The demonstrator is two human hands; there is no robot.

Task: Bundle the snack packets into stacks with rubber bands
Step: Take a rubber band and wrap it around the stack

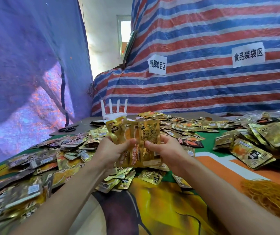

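Light: bright daylight, strongest at the white wall (102,31) ahead of you, which nearly washes out.
Blue tarp (25,65), your left: backlit, glowing purple in patches.
Glare: glints across the foil packets (261,133) on your bench (208,160).
Shadows: soft, faint.
Blur: packets at lower left smeared; centre sharp.
Distortion: wide-angle stretch at edges, striped tarp (203,90) bands bowed, your forearms (64,192) lengthened.

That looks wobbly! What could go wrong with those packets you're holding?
The held packets are fanned unevenly between left hand and right hand, so some may slip into the loose pile. The rubber bands lie off to the right; reaching there leaves one hand gripping, and the stack could splay.
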